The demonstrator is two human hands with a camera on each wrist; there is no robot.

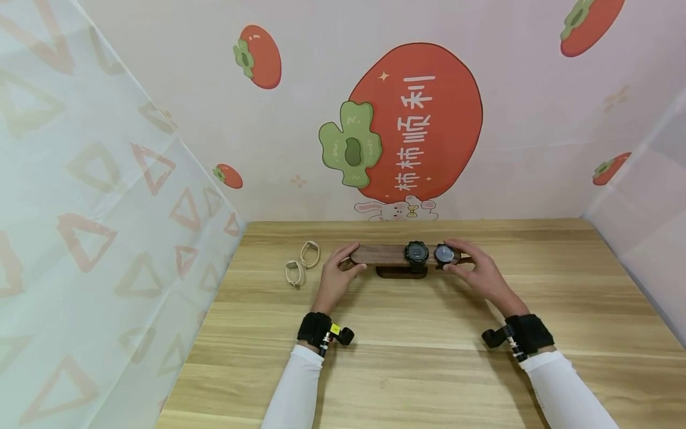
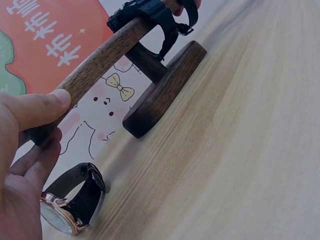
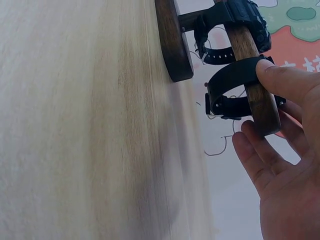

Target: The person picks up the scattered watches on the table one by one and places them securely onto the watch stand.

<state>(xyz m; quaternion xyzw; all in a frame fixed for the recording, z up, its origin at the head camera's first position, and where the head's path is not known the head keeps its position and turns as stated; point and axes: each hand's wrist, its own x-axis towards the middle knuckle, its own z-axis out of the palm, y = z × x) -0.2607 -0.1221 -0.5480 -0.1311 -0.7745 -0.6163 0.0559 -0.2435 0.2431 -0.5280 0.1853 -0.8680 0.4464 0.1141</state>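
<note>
Head: your left hand (image 1: 336, 279) and right hand (image 1: 482, 279) angle inward at opposite ends of the watch stand (image 1: 380, 255). Left wrist: you're clamped on its end, thumb on top; black-strapped watch (image 2: 82, 207) below your grip. Right wrist: you pinch the outer watch (image 3: 232, 77); chunky watch (image 3: 250, 15) just inboard.

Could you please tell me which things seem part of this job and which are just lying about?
In the job:
wooden stand, gripped by left hand and right hand
chunky black watch, smaller dark watch, both on it

Apparently lying about:
nearer pale band
farther pale band
black-strapped watch
</note>
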